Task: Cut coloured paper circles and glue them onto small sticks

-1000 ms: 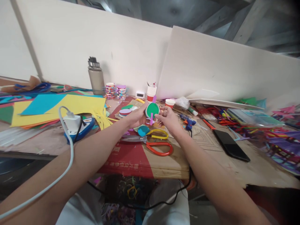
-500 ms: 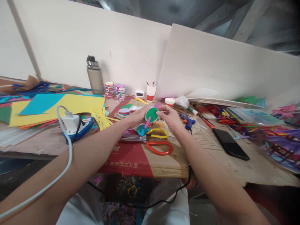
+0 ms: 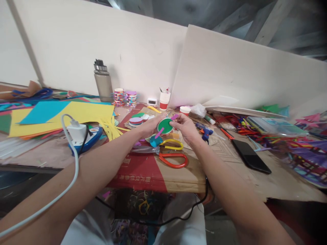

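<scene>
While fingers point(image 3: 175, 125) hold a green disc point(image 3: 165, 126), teal paper point(image 3: 155, 141) seemingly overlaps scissors point(image 3: 152, 150).

Green disc point(image 3: 165, 125) between both hands point(image 3: 186, 128)

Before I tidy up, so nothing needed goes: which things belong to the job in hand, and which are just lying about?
Likely in the job:
- the held green disc
- purple strip on it
- perhaps scissors

Apparently just lying about:
- phone
- bottle
</scene>
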Available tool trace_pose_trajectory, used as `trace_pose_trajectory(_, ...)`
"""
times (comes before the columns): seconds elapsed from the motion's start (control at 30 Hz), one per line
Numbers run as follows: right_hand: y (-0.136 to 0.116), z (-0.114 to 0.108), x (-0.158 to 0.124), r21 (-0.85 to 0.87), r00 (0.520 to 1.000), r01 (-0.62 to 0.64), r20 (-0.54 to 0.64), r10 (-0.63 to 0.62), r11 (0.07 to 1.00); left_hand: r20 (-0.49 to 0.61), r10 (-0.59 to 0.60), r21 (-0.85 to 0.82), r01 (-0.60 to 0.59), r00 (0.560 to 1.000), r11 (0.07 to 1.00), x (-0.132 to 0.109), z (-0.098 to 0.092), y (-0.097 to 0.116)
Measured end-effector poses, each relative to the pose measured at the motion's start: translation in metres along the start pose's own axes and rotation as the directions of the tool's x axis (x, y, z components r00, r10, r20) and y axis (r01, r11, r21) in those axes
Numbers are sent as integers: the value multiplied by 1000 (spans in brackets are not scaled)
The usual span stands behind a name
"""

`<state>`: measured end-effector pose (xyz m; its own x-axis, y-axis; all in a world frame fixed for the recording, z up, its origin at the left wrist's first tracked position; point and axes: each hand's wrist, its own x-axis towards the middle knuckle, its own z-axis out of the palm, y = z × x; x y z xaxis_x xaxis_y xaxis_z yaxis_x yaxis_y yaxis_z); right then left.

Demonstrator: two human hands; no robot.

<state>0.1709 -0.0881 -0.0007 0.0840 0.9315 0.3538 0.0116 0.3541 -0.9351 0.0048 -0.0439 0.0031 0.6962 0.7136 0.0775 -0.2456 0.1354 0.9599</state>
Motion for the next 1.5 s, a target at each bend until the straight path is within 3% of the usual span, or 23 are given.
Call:
trace_pose_trajectory(0.13, -1, -3, 0, -122, 999, 33, 2, -33, 992, -28, -12, 114, 16, 1000, 993, -4, 3, 4)
trace_pose_trajectory(0.37, -6, -5, -1, -211, 999, 50, -9, -53, 976, -95, 21, 134, -8, 995, 991, 3, -7, -1)
trace_pose_trajectory(0.57, -6, -11, 0, -207, 996, 37, 85, -20, 978, 18, -76, 90, 75, 997, 993, 1, -4, 2)
trace_pose_trajectory(0.73, -7, -11, -1, -250, 990, 83, 134, -51, 965, 29, -54, 88, 51, 998, 995, 2, -6, 1)
trace_pose_trajectory(0.9, -16, -10, -5, -333, 974, 212, 153, -170, 919, -68, -30, 87, 36, 997, 996, 7, -9, 0)
trace_pose_trajectory(1.0, -19, -10, -6, -314, 975, 206, 146, -168, 927, -127, -33, 35, 38, 991, 999, 7, -8, 1)
trace_pose_trajectory(1.23, -13, -18, 2, -53, 997, 28, -73, -31, 998, -335, -50, -78, 25, 941, 997, 9, -6, 2)
trace_pose_trajectory(1.5, -3, -49, 16, -145, 933, -221, -318, 166, 964, -406, -74, -149, 14, 911, 989, 11, -8, 9)
